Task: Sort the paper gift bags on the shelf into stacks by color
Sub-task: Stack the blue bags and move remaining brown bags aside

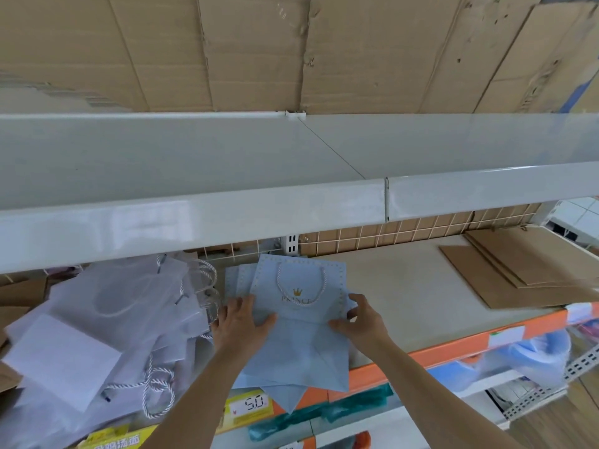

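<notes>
Left hand [241, 322] flat on, right hand [363, 320] gripping, the light blue gift bag [298, 338].

Left fingers spread straight, pressed on the bag's matte paper near its left edge; right thumb on top and fingers curled round the right edge. Lay flat atop a small stack of matching blue bags [238, 280] on the pale shelf [411, 286], lower corners overhanging the orange front rail [460, 348]. Bore a twisted white rope handle [301, 286], a gold crown print and a dotted border. Just left, a loose heap of white paper bags [107, 319] with corded handles; well to the right, flattened brown kraft bags [525, 270], stacked. Behind, wire grid [405, 233] over cardboard.
</notes>
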`<state>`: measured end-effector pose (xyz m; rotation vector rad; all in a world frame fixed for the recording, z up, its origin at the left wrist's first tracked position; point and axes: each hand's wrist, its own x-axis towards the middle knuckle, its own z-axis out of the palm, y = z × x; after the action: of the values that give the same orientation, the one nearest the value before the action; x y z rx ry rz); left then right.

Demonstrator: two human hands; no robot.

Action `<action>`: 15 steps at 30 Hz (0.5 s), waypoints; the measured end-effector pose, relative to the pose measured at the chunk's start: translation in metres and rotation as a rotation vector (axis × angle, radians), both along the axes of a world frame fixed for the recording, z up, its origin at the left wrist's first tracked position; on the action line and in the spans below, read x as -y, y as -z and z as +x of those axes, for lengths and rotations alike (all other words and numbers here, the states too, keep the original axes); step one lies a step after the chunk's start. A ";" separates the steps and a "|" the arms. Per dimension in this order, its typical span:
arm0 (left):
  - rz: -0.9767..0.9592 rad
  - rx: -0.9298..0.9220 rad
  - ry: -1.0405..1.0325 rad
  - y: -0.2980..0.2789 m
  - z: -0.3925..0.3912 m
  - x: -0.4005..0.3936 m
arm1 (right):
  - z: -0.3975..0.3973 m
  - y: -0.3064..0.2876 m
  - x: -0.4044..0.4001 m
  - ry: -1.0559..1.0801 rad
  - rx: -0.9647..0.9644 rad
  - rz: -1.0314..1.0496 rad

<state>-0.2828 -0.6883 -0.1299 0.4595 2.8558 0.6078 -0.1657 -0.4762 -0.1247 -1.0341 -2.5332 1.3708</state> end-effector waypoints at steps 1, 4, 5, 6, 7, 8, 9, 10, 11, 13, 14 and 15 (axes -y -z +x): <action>-0.014 0.010 0.014 0.000 0.000 0.001 | 0.001 -0.001 0.000 -0.004 0.000 0.026; -0.005 -0.009 0.012 -0.002 0.003 0.003 | 0.007 -0.003 0.001 0.015 -0.025 0.058; 0.020 -0.029 0.003 -0.005 0.005 0.002 | 0.009 -0.004 0.001 0.028 -0.037 0.060; 0.046 -0.051 -0.004 -0.008 0.007 0.002 | 0.011 -0.005 0.001 0.040 -0.047 0.063; 0.065 -0.076 -0.006 -0.012 0.009 0.002 | 0.014 -0.007 0.000 0.051 -0.051 0.066; 0.070 -0.104 -0.004 -0.016 0.010 0.002 | 0.018 -0.009 -0.002 0.059 -0.052 0.069; 0.068 -0.131 0.000 -0.020 0.012 0.002 | 0.022 -0.011 -0.004 0.063 -0.051 0.067; 0.070 -0.154 0.005 -0.026 0.013 0.002 | 0.026 -0.013 -0.006 0.062 -0.048 0.065; 0.085 -0.169 0.012 -0.032 0.014 0.002 | 0.031 -0.016 -0.010 0.057 -0.041 0.066; 0.136 -0.178 0.036 -0.046 0.016 0.001 | 0.041 -0.023 -0.018 0.048 -0.028 0.070; 0.156 -0.173 0.050 -0.054 0.018 0.000 | 0.046 -0.028 -0.022 0.046 -0.029 0.071; 0.162 -0.166 0.069 -0.060 0.020 -0.001 | 0.050 -0.033 -0.027 0.043 -0.030 0.075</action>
<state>-0.2628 -0.6870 -0.0695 0.6602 2.9422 0.8285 -0.1154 -0.4494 -0.0920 -1.0402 -2.5057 1.2603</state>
